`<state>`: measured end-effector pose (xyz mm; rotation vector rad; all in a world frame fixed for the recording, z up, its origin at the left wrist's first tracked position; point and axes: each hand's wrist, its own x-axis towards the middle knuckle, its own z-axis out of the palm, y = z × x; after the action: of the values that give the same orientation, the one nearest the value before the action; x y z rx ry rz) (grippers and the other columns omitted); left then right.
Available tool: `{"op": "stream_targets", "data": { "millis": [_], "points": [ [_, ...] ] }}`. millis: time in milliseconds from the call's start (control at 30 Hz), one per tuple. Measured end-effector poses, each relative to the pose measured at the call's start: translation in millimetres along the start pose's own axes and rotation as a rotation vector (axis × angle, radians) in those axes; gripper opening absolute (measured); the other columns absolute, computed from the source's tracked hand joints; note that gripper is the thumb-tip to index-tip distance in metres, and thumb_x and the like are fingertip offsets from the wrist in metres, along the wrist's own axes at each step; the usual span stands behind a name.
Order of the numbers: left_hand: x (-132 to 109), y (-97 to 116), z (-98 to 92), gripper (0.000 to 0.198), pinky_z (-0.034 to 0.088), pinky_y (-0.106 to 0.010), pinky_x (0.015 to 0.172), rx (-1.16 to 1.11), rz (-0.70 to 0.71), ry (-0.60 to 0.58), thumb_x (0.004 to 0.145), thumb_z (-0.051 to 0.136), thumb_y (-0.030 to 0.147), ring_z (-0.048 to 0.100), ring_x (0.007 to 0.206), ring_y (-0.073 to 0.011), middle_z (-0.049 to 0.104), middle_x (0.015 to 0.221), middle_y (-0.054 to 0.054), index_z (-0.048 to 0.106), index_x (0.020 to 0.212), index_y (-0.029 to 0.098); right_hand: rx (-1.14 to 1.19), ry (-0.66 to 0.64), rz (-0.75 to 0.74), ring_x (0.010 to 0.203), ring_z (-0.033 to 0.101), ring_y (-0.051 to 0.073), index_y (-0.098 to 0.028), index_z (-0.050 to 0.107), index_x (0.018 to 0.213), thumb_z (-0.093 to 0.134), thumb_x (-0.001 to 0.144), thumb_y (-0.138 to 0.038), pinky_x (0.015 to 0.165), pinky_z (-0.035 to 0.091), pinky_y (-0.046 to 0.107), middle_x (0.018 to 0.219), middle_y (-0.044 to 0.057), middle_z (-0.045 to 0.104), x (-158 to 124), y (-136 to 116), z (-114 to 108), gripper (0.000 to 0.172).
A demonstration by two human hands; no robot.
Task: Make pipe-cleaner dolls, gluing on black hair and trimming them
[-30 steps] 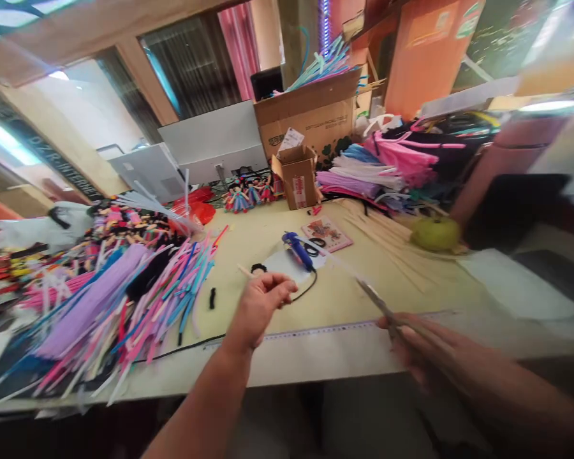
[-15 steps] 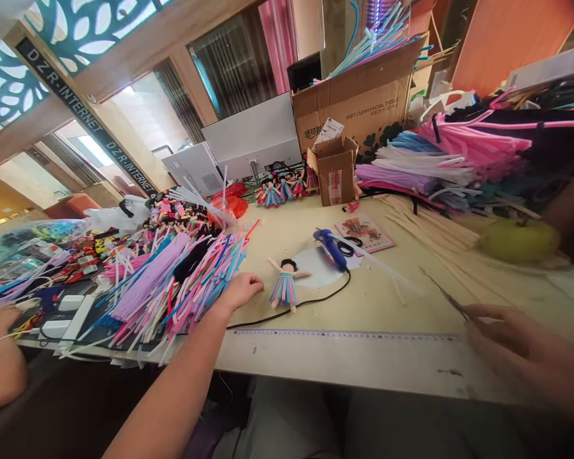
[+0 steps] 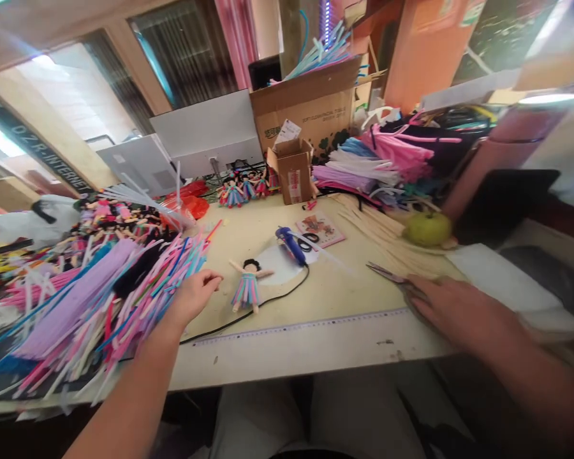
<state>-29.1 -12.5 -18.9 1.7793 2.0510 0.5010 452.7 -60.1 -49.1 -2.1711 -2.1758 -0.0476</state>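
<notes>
My left hand (image 3: 194, 296) hovers at or rests on the table, beside the right end of a heap of coloured pipe cleaners (image 3: 81, 293). Its fingers are curled together and nothing shows in them. Just right of it lies a small pipe-cleaner doll (image 3: 247, 287) with black hair, arms spread and a striped pastel skirt. My right hand (image 3: 444, 309) has its fingers round the handles of scissors (image 3: 385, 273), whose blades point left, low over the table. Behind the doll, a blue glue gun (image 3: 291, 247) lies on a white sheet (image 3: 280, 269).
A black cord (image 3: 277, 297) runs past the doll, and a measuring tape (image 3: 287, 329) lies along the front edge. Cardboard boxes (image 3: 294, 182), finished dolls (image 3: 234, 191) and pipe-cleaner bundles (image 3: 358, 169) stand behind. Beige strips (image 3: 382, 236) and a green fruit (image 3: 428, 228) lie at right.
The view has swung right, so things appear further left. My right hand with the scissors has come down closer to the table. The doll and my left hand stay in about the same place.
</notes>
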Motion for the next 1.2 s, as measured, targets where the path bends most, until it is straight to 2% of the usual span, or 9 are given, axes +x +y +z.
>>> {"op": "stream_targets", "data": {
  "millis": [100, 167, 267, 433, 600, 700, 867, 1033, 1200],
  "points": [
    [-14, 27, 1.1, 0.032, 0.038, -0.026, 0.061, -0.069, 0.064, 0.017, 0.082, 0.051, 0.046, 0.056, 0.066, -0.0177, 0.068, 0.077, -0.002, 0.069, 0.090, 0.021, -0.031, -0.022, 0.033, 0.091, 0.061, 0.029, -0.023, 0.067, 0.098, 0.045, 0.093, -0.031, 0.072, 0.040, 0.036, 0.092, 0.011, 0.067, 3, -21, -20, 0.024],
    [-25, 50, 7.7, 0.030, 0.038, -0.026, 0.062, -0.167, 0.147, 0.006, 0.082, 0.054, 0.044, 0.055, 0.065, -0.0171, 0.067, 0.074, -0.001, 0.070, 0.088, 0.020, 0.126, -0.024, -0.016, 0.093, 0.061, 0.025, -0.022, 0.066, 0.093, 0.045, 0.092, -0.027, 0.074, 0.039, 0.033, 0.098, 0.008, 0.067, 9, -39, -24, 0.022],
    [-41, 82, 26.7, 0.024, 0.039, -0.026, 0.060, -0.317, 0.216, -0.083, 0.082, 0.056, 0.039, 0.055, 0.063, -0.0166, 0.066, 0.072, -0.001, 0.070, 0.088, 0.020, 0.376, -0.069, -0.059, 0.086, 0.059, 0.021, -0.020, 0.063, 0.084, 0.051, 0.088, -0.028, 0.072, 0.038, 0.030, 0.093, 0.007, 0.066, 24, -68, -14, 0.015],
    [-57, 114, 60.8, 0.019, 0.042, -0.027, 0.065, -0.347, 0.378, -0.245, 0.086, 0.056, 0.034, 0.060, 0.070, -0.0180, 0.068, 0.074, -0.002, 0.071, 0.085, 0.023, 0.513, -0.081, 0.007, 0.085, 0.057, 0.022, -0.017, 0.059, 0.074, 0.052, 0.083, -0.021, 0.069, 0.035, 0.030, 0.088, 0.010, 0.065, 43, -93, 5, 0.011],
    [-58, 127, 75.8, 0.023, 0.044, -0.029, 0.077, -0.319, 0.557, -0.207, 0.090, 0.052, 0.029, 0.063, 0.085, -0.0195, 0.069, 0.096, -0.005, 0.070, 0.104, 0.025, 0.765, -0.237, -0.085, 0.068, 0.058, 0.015, -0.019, 0.061, 0.074, 0.054, 0.080, -0.025, 0.060, 0.039, 0.025, 0.070, 0.001, 0.064, 26, -98, 1, 0.011],
    [-53, 132, 80.6, 0.030, 0.041, -0.034, 0.087, -0.130, 0.714, -0.140, 0.092, 0.050, 0.025, 0.060, 0.097, -0.0225, 0.066, 0.106, -0.008, 0.065, 0.117, 0.025, 0.937, -0.349, -0.119, 0.063, 0.060, 0.013, -0.019, 0.060, 0.078, 0.052, 0.082, -0.029, 0.054, 0.041, 0.022, 0.068, 0.000, 0.064, 10, -104, -7, 0.014],
    [-48, 136, 82.1, 0.027, 0.034, -0.039, 0.085, 0.214, 0.899, -0.067, 0.096, 0.044, 0.024, 0.059, 0.095, -0.0242, 0.068, 0.099, -0.009, 0.067, 0.110, 0.021, 1.238, -0.491, -0.049, 0.057, 0.055, 0.010, -0.018, 0.057, 0.075, 0.057, 0.076, -0.027, 0.048, 0.038, 0.020, 0.065, -0.002, 0.060, 0, -112, -18, 0.009],
    [-51, 140, 77.4, 0.031, 0.030, -0.039, 0.078, 0.405, 0.967, -0.053, 0.098, 0.039, 0.027, 0.057, 0.086, -0.0222, 0.067, 0.090, -0.008, 0.069, 0.094, 0.019, 1.269, -0.497, -0.063, 0.056, 0.051, 0.010, -0.017, 0.062, 0.079, 0.060, 0.075, -0.028, 0.049, 0.037, 0.021, 0.063, -0.003, 0.056, -1, -110, -13, 0.013],
    [-53, 144, 80.2, 0.027, 0.028, -0.038, 0.075, 0.469, 1.009, -0.083, 0.097, 0.043, 0.027, 0.055, 0.080, -0.0199, 0.065, 0.085, -0.006, 0.067, 0.087, 0.019, 1.172, -0.405, -0.109, 0.059, 0.050, 0.011, -0.017, 0.067, 0.075, 0.060, 0.074, -0.028, 0.054, 0.038, 0.023, 0.064, -0.002, 0.059, -2, -106, -6, 0.013]
  ]
}}
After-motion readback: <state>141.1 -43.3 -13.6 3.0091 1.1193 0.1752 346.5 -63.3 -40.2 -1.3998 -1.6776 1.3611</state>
